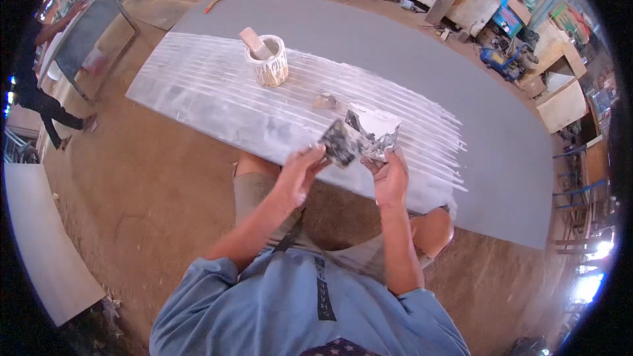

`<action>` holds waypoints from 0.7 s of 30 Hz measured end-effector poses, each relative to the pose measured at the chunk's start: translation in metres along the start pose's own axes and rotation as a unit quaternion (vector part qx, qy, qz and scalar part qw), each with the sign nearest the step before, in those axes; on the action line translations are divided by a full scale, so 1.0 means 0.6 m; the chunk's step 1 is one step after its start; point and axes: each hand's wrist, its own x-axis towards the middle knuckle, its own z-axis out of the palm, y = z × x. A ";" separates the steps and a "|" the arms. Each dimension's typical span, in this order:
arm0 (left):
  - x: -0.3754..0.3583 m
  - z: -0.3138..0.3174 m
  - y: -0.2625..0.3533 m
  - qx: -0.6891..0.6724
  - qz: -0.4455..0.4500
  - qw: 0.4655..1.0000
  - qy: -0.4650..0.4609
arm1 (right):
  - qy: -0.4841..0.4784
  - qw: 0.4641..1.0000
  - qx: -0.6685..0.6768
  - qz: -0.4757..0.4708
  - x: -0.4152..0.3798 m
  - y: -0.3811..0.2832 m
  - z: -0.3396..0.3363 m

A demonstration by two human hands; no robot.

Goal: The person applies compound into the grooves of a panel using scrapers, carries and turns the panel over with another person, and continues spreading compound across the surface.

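Note:
My left hand (304, 166) is closed on the edge of a dark flat scraper (338, 143), smeared with white. In my right hand (391, 175) is a putty-smeared holder (377, 125), its upper face coated white and its edges dark; its exact kind cannot be made out. The scraper's right edge is close to the holder; whether they touch cannot be told. Both are above a large grey panel (508, 151) streaked with white ridges. A small brownish lump (325, 101) lies on the panel just behind them.
A white-smeared bucket (271, 71) with a broad stick (254, 42) in it stands on the panel. A brush-like tool (216, 1) lies at the far edge. Another person (49, 102) stands at left by a framed board (92, 39). A blue compressor-like machine (508, 60) sits at right.

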 end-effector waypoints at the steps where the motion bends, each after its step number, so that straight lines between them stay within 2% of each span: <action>1: -0.013 0.009 -0.018 -0.048 -0.028 0.998 -0.006 | 0.003 1.000 0.011 0.018 0.001 0.013 -0.011; 3: -0.018 0.023 -0.034 -0.096 -0.055 0.994 -0.013 | -0.001 0.999 0.019 0.042 -0.003 0.025 -0.011; 6: -0.019 0.030 -0.055 -0.112 -0.033 0.993 -0.010 | 0.008 0.997 0.037 0.060 -0.024 0.031 0.011; 8: -0.005 0.018 -0.068 -0.132 -0.005 0.991 0.003 | -0.023 0.998 0.033 0.058 -0.033 0.047 0.003; 10: 0.005 0.013 -0.074 -0.066 0.079 0.992 0.070 | 0.132 0.987 -0.083 -0.031 -0.057 0.051 0.035; 11: 0.006 0.012 -0.075 -0.067 0.077 0.992 0.070 | 0.134 0.987 -0.084 -0.031 -0.061 0.058 0.038; 13: 0.002 0.017 -0.075 -0.049 0.091 0.990 0.094 | 0.106 0.963 -0.242 -0.043 -0.068 0.074 0.037; 14: 0.001 0.016 -0.081 -0.049 0.083 0.991 0.091 | 0.115 0.962 -0.244 -0.044 -0.067 0.086 0.032; 16: 0.002 0.016 -0.088 0.007 0.135 0.984 0.112 | 0.077 0.968 -0.236 -0.025 -0.053 0.101 0.035; 21: -0.006 0.014 -0.090 0.014 0.117 0.987 0.106 | 0.118 0.956 -0.270 0.000 -0.045 0.103 0.028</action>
